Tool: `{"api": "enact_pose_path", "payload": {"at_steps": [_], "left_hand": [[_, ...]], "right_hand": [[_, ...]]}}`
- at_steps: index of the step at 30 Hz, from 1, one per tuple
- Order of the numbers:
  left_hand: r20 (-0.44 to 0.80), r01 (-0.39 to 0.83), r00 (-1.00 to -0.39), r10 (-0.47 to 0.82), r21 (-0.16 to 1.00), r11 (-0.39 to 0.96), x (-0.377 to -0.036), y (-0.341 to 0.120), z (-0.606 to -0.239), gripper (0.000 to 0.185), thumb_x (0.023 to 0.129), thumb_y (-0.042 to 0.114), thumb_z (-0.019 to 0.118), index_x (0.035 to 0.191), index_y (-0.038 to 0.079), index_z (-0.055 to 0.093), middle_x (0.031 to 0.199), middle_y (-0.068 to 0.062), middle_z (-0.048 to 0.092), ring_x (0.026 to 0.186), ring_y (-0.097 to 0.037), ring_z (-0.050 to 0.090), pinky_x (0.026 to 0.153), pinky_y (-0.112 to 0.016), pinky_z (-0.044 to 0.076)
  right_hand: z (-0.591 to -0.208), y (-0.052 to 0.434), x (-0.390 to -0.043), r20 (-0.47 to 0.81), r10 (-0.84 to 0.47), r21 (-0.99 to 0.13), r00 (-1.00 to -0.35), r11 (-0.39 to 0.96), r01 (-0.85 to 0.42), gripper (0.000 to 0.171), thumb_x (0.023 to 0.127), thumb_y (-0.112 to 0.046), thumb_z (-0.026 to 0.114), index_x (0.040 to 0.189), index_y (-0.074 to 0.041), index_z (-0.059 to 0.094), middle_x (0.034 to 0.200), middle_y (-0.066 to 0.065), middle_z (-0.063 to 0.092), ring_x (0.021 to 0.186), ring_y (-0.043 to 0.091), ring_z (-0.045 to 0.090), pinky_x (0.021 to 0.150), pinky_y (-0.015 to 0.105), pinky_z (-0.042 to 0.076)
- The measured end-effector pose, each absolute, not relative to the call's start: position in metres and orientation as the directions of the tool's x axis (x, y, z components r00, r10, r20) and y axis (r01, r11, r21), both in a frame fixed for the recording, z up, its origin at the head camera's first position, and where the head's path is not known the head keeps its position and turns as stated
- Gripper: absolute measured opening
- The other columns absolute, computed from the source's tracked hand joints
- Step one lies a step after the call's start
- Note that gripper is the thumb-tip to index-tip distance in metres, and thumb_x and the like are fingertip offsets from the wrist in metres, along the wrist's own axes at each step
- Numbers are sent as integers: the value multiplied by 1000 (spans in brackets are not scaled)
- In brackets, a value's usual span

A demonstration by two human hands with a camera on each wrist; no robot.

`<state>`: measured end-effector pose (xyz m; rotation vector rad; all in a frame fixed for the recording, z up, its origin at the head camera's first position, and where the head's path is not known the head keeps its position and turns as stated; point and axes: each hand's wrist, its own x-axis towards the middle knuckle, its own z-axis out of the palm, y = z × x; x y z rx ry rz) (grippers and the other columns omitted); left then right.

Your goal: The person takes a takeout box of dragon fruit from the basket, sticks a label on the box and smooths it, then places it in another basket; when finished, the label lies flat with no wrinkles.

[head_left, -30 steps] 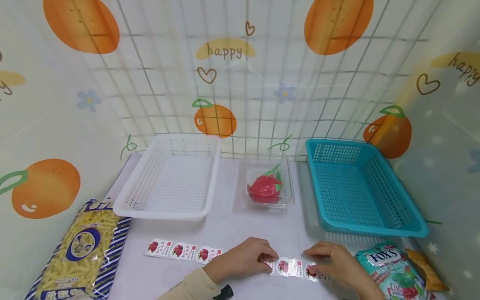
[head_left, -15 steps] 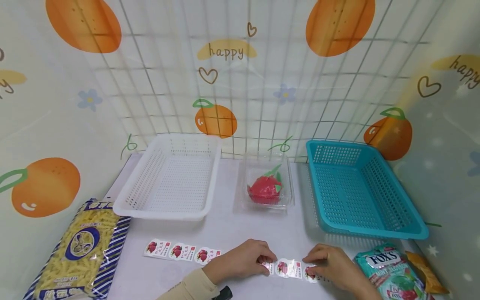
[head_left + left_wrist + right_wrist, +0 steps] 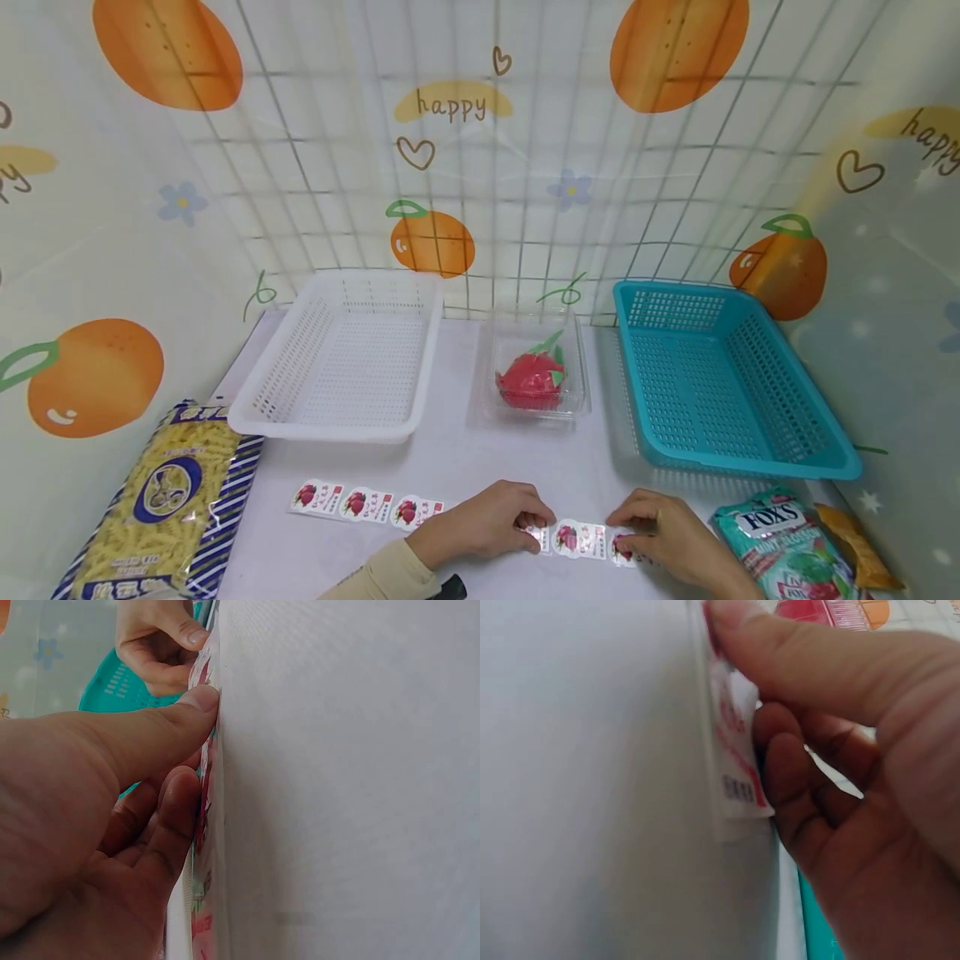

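A strip of white stickers (image 3: 581, 540) printed with red dragon fruit lies along the front of the table, its left part (image 3: 365, 505) showing beyond the left forearm. The left hand (image 3: 502, 517) holds the strip near its middle, thumb at the near edge and fingertips at the far edge. Farther right, the right hand (image 3: 671, 533) pinches the strip between thumb and fingers. In the right wrist view the strip's end, a sticker (image 3: 739, 750) with a barcode, curls up beside the fingers. Behind the hands stands a clear plastic box (image 3: 576, 400) with a red dragon fruit (image 3: 531, 382) inside.
A white basket (image 3: 330, 429) stands back left, a teal basket (image 3: 750, 462) back right. At the left lies a bag of spiral pasta (image 3: 161, 500). A green FOX'S candy bag (image 3: 780, 533) and an orange packet (image 3: 858, 546) lie at the right, beside the right hand.
Both hands keep their places on the sticker strip. The right hand's thumb and fingers have drawn slightly closer together over it.
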<state>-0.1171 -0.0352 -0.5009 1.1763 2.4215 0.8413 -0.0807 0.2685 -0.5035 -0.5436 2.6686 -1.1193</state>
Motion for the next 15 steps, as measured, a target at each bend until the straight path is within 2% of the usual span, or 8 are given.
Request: {"api": "enact_pose_path", "payload": {"at_steps": [4, 7, 15], "left_hand": [[-29, 601, -611, 791, 633, 487, -117, -35, -500, 31, 85, 18, 84, 115, 19, 77, 92, 13, 65, 79, 7, 53, 72, -6, 46], [-29, 600, -610, 792, 635, 486, -117, -35, -499, 31, 85, 18, 84, 115, 19, 77, 93, 13, 65, 79, 7, 53, 72, -7, 47], [-30, 589, -612, 790, 650, 481, -118, -35, -500, 30, 85, 17, 84, 115, 18, 77, 91, 13, 65, 79, 8, 53, 72, -7, 47]], "right_hand": [[-506, 270, -81, 19, -453, -756, -891, 577, -310, 20, 85, -18, 81, 105, -20, 82, 92, -9, 67, 79, -5, 52, 63, 19, 47], [-508, 270, -81, 63, -474, -768, -878, 540, -346, 20, 86, -16, 80, 105, -18, 83, 90, -8, 65, 77, -6, 51, 60, 19, 47], [-511, 271, -82, 84, -464, -763, -882, 539, -357, 14, 86, -23, 80, 99, -21, 83, 90, -12, 66, 83, -6, 56, 67, 19, 49]]}}
